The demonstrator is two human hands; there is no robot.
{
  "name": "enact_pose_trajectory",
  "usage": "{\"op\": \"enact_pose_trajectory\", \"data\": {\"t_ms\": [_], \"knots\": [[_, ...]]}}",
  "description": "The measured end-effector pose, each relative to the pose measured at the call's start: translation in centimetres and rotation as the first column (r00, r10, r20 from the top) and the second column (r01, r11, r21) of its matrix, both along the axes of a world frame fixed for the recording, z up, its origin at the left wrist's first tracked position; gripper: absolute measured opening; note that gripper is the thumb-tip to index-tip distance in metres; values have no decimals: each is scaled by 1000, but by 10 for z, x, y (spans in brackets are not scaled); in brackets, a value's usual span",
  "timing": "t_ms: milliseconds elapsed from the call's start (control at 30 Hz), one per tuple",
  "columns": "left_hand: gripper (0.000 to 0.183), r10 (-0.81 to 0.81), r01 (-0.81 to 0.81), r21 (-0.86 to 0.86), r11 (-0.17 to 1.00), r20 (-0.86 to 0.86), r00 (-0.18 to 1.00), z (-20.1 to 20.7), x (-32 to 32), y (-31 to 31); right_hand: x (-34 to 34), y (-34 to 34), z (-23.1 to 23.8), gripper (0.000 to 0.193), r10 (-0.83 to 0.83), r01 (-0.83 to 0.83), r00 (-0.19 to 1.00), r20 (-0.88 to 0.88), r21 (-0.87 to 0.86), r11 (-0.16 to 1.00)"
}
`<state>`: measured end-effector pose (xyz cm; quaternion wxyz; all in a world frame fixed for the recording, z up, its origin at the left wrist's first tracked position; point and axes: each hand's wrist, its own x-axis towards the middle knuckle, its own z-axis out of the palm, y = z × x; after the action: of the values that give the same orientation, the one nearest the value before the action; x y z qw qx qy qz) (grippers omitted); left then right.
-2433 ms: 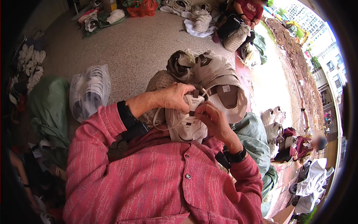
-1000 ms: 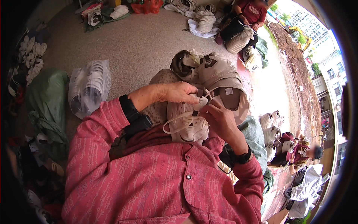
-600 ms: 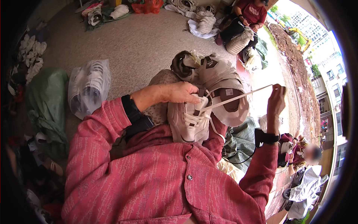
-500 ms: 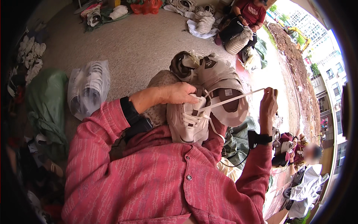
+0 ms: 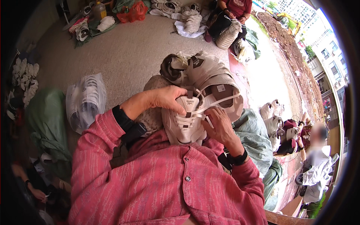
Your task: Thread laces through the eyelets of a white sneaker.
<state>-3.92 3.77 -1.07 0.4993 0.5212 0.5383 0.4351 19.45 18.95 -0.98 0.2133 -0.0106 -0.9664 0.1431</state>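
Observation:
A pale beige sneaker (image 5: 182, 127) sits in my lap with its toe toward me and its lace partly threaded in crossing rows. My left hand (image 5: 168, 98) grips it by the tongue, thumb on the front and fingers behind. At the eyelets on its other side, my right hand (image 5: 220, 125) is closed with bent fingers on the white shoelace (image 5: 221, 100); the fingertips are partly hidden. A loose end of lace hangs by that hand. Just beyond lie more beige sneakers (image 5: 208, 67), piled together, one with its opening turned toward me.
To the left stand a clear plastic bag of shoes (image 5: 87, 97) and a green sack (image 5: 47, 116). A grey-green sack (image 5: 255, 137) lies by my right elbow. Co-workers sit at the far right (image 5: 240, 9) and the right side; another person's hand (image 5: 37, 193) shows lower left.
My right hand has come down and left from the outstretched lace to the sneaker's eyelets. The lace is no longer pulled taut. My left hand keeps its hold on the tongue.

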Motion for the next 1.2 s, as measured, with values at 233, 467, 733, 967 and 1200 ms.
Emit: {"op": "enact_pose_trajectory", "data": {"t_ms": [233,467,733,967,1200], "knots": [[60,92,-112,-34,993,-368,925,14,12,4,13,-1,2,19,-34,308,890,455,-544,780],[53,203,-250,-40,967,-467,860,20,23,12,-3,-7,-5,21,-35,66,994,105,-311,948],[44,325,-323,-69,944,11,946,-6,15,31,-2,23,-13,20,-113,220,970,213,-585,781],[50,267,-277,-22,961,-214,940,0,14,20,42,4,31,19,-20,23,1000,20,-978,209],[61,38,-42,-20,999,-161,986,9,2,4,111,52,36,16,-412,-698,715,-565,-603,-385]]}}
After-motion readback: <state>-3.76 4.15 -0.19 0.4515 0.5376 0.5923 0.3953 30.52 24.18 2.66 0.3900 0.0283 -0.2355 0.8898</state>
